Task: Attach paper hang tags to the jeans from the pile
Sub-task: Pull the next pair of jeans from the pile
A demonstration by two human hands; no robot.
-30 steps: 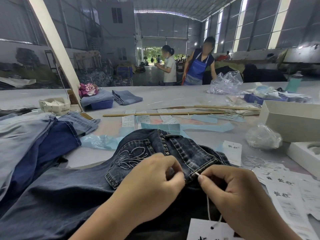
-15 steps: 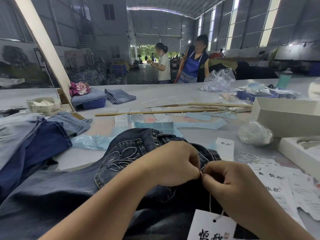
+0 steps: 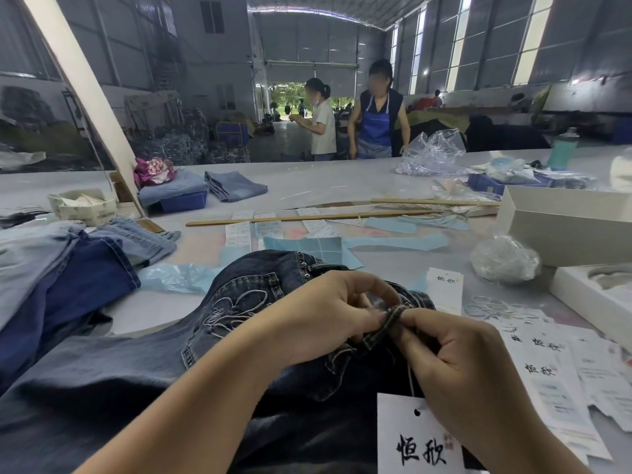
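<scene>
Both hands meet over the dark jeans (image 3: 143, 381) near the viewer — the left hand (image 3: 328, 316) and right hand (image 3: 455, 364) pinch its belt loop (image 3: 393, 318), the white hang tag (image 3: 415, 439) lying just below.

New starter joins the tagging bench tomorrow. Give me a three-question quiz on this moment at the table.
1. True or false: the left hand and right hand both pinch a belt loop on the dark jeans.
2. Where does the hang tag on the white string lie? A) below the right hand, B) inside the white box, C) on the light jeans.
3. Fill in: spare tags lie to the person's ____.

Key: 1 true; 2 A; 3 right.
</scene>
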